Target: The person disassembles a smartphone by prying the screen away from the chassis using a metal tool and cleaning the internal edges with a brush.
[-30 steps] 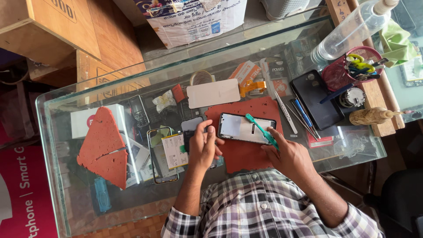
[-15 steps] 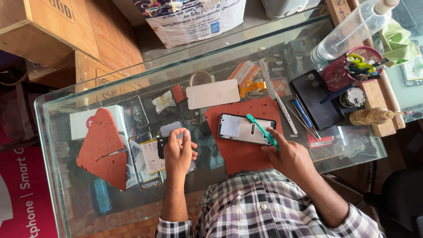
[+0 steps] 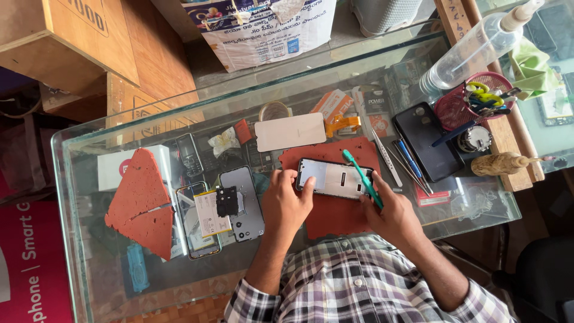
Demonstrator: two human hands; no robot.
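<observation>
A phone (image 3: 335, 178) lies face up, screen side pale, on a red rubber mat (image 3: 326, 212) on the glass counter (image 3: 478, 203). My left hand (image 3: 287, 200) grips the phone's left end, thumb and fingers around its edge. My right hand (image 3: 391, 218) is at the phone's right end, closed around the handle of a green toothbrush (image 3: 362, 176). The brush lies slanted across the phone, with its bristle head past the upper right edge.
Left of the mat lie an opened phone body with a battery (image 3: 206, 218), a grey back cover (image 3: 242, 200) and a red triangular pad (image 3: 143, 200). Behind are a white panel (image 3: 290, 131), tweezers (image 3: 382, 152), a black phone (image 3: 430, 140), a pink tool basket (image 3: 472, 104) and a spray bottle (image 3: 472, 51).
My left hand left the phone, reached left to the parts beside the mat, then came back to grip the phone's left end. My right hand and the brush stayed in place.
</observation>
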